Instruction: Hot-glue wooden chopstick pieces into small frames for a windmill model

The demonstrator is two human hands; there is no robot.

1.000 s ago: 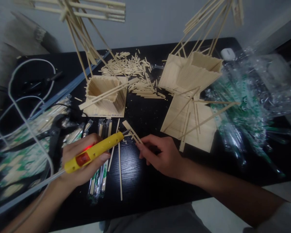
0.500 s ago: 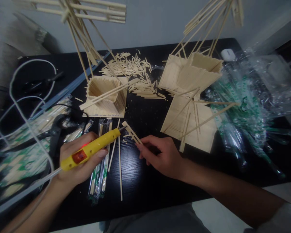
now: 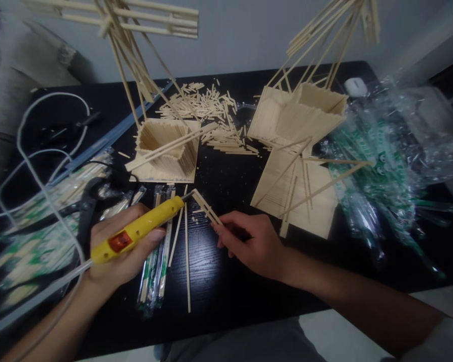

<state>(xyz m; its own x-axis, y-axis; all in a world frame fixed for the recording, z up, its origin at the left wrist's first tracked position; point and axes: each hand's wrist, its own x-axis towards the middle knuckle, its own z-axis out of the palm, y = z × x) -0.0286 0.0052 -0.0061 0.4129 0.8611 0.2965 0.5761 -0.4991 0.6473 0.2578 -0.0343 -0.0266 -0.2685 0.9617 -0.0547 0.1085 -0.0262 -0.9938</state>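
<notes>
My left hand [image 3: 117, 269] is wrapped round a yellow stick-shaped hot glue gun [image 3: 147, 223] with an orange switch and a translucent glue stick running into its back end. The gun's metal nozzle sits at the far end of a small wooden stick piece [image 3: 206, 207], close to or touching it. This piece looks like short parallel sticks joined together. Its near end is pinched between the thumb and fingers of my right hand [image 3: 254, 244]. Below the nozzle, loose chopsticks [image 3: 187, 261] and wrapped chopsticks [image 3: 160, 271] lie on the black table [image 3: 226, 311].
Behind my hands stand a stick-built box structure [image 3: 189, 166] and another at right [image 3: 309, 113]. Cut sticks [image 3: 204, 103] are heaped between them. A flat stick panel [image 3: 317, 216] and plastic wrappers [image 3: 377, 156] lie right. Pliers [image 3: 85, 206] and a white cable [image 3: 20, 130] lie left.
My left hand has shifted slightly left with the glue gun, and the nozzle has drawn back a little at the piece's end. A red glow on the gun no longer shows. My right hand stays put.
</notes>
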